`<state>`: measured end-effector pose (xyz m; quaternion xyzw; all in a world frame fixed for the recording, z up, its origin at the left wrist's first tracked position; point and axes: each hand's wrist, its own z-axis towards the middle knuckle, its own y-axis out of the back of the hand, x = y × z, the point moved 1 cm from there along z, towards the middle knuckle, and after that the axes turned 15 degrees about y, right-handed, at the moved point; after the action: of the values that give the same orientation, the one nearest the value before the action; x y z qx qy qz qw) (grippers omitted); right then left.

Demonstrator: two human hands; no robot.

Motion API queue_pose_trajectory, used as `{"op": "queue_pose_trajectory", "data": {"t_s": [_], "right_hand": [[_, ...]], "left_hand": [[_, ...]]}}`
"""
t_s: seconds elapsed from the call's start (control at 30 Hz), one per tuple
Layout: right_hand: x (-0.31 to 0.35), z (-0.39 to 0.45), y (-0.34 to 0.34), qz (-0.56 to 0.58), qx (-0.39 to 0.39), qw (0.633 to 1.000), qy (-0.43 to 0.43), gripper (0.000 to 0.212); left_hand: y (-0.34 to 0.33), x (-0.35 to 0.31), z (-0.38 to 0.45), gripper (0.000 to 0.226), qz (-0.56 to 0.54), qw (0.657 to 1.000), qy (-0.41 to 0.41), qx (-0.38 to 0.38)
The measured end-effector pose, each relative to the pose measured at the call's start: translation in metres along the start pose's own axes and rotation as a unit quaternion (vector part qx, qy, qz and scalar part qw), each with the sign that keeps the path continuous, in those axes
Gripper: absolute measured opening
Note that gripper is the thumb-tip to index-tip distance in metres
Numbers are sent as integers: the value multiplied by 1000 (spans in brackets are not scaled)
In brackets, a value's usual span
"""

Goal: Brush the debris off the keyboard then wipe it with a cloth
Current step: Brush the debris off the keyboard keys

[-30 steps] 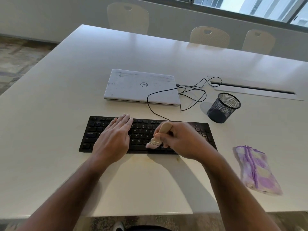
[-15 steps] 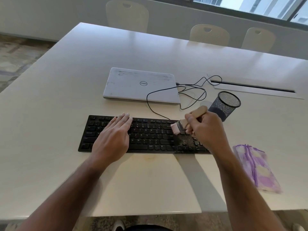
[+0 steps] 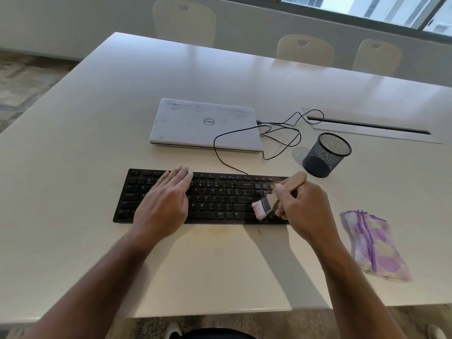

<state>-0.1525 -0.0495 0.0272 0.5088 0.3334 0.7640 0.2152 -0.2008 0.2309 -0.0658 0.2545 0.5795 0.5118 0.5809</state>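
The keyboard (image 3: pixel 208 196) lies flat near the front of the white desk (image 3: pixel 85 143), its long side facing the person. The left hand (image 3: pixel 165 204) rests palm down on the keyboard's left half, fingers straight and close together, hiding the keys beneath it. The right hand (image 3: pixel 302 209) covers the keyboard's right end, so that end and its edge cannot be seen; its grip is curled round the wooden handle of a brush (image 3: pixel 276 199), whose butt sticks up past the knuckles toward the far right. The pale pink bristles point down and left and meet the lower right rows of keys, though motion blur makes the exact contact hard to judge. Yellowish specks of debris (image 3: pixel 275 185) show on the keys just beyond the thumb. The purple and white cloth (image 3: pixel 374 245) lies folded on the desk, apart from the keyboard, to the right of the right forearm. Behind the keyboard sits a closed laptop (image 3: pixel 205 124), with a thin black cable (image 3: pixel 281 133) looping beside it, and a black mesh cup (image 3: pixel 326 154) stands to the right. Both forearms run off the lower edge.
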Motion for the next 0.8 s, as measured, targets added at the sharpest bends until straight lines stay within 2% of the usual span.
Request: {"op": "queue_pose_trajectory", "data": {"t_s": [0.1,0.3,0.37,0.47,0.57,0.67,0.8], "right_hand": [[2,-5,-3,-2,-8,1000,11,28],[5,-17,-1,-54,64,996,0,36],[14,-17,-1,-26,46,999,12,35],[32,-12,-13,75,26,996,38,23],[47,-6,-36,94,21,993,66,21],[53,-4,-52,63,23,994,80,24],[56,-10,-55,-50,75,991,100,41]], "left_hand": [[0,0,1,64,1,1000,2,1],[0,0,0,65,1,1000,4,-2],[0,0,0,65,-1,1000,4,-2],[0,-1,0,65,0,1000,1,0],[0,0,1,65,3,1000,0,-1],[0,0,1,65,5,1000,1,0],[0,1,1,65,5,1000,1,1]]}}
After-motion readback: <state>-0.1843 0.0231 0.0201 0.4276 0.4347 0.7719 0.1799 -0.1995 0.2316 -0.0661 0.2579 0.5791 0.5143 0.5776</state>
